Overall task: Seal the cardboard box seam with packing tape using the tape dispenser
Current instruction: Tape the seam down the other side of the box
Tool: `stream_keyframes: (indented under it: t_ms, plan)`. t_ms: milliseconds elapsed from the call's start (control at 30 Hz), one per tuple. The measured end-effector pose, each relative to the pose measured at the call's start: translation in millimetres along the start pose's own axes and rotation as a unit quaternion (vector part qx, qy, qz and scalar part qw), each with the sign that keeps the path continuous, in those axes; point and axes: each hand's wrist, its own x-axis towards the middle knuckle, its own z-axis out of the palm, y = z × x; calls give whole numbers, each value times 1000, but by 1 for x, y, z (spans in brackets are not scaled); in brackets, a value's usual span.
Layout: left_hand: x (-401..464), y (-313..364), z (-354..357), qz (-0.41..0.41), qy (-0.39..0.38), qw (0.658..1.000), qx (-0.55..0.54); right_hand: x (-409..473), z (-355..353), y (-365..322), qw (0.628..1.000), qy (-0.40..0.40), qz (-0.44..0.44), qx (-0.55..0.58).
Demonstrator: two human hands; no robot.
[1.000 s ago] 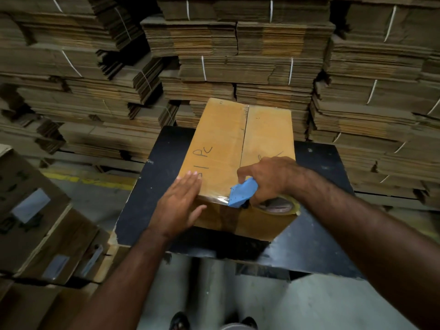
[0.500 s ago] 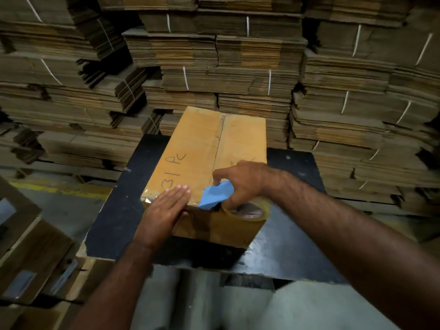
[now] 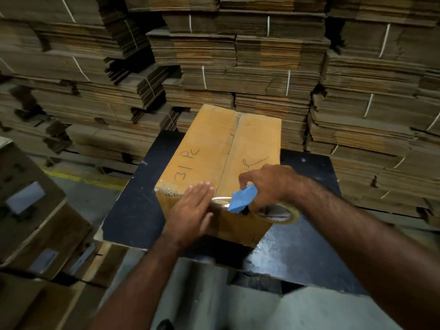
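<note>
A closed cardboard box with "31 PC" written on its top stands on a black table. Its centre seam runs away from me. My right hand grips a tape dispenser with a blue blade guard and a clear tape roll, held at the box's near top edge right of the seam. A shiny strip of tape lies along that near edge. My left hand lies flat with fingers together, pressing the near edge and front face left of the dispenser.
Strapped bundles of flattened cardboard are stacked high behind and to the right of the table. Labelled cartons stand at the left, beside a floor with a yellow line. My shoe tip shows at the bottom.
The dispenser has stayed at the near edge while my left hand slid right along it toward the dispenser. My head shifted, so the box sits more to the centre.
</note>
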Motion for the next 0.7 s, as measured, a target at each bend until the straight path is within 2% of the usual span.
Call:
stream_keyframes:
  t_ms: [133, 333, 433, 567, 700]
  plan:
    - [8, 29, 9, 7, 6, 1000, -13, 1, 1, -1, 1000, 4, 2, -5]
    - [9, 19, 10, 31, 22, 999, -11, -4, 4, 1, 1000, 17, -8, -13]
    - [10, 17, 9, 40, 30, 999, -10, -17, 4, 19, 999, 28, -7, 25]
    - [10, 17, 6, 30, 27, 999, -18, -45, 19, 53, 999, 19, 24, 19]
    - [10, 21, 4, 13, 15, 1000, -23, -47, 29, 52, 999, 17, 31, 18]
